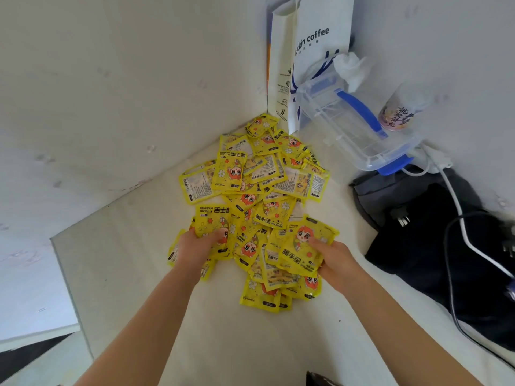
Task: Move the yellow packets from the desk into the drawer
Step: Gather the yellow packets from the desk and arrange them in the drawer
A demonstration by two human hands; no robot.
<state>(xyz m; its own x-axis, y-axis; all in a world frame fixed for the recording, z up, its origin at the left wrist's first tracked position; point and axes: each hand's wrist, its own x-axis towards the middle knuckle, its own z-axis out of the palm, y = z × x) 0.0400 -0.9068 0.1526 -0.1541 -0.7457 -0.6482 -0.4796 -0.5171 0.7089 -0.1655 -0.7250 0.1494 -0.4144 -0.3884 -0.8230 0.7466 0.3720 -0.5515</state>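
From the head camera, a big pile of yellow hand warmer packets lies on the pale desk, pushed up toward the corner where two white walls meet. The packets overlap each other, some face up with a little red-haired cartoon figure, some face down with small print. The left hand is at the near left edge of the pile, and its fingers curl round a few packets there, with the thumb on top of one. The right hand is at the near right edge of the pile and pinches a packet, thumb on the front and fingers tucked under it. Both bare arms reach in from the bottom of the view. Behind the pile, right in the corner, stands a white paper bag with "coffee" printed on it. To the right of the pile a clear plastic box with blue clips leans tilted, and a crumpled white tissue sits above it by the bag. Further right of the pile is a drink cup with dark writing. A black bag lies on the desk to the right of the pile, with a white cable and a dark cable running over it. No drawer shows in this view.
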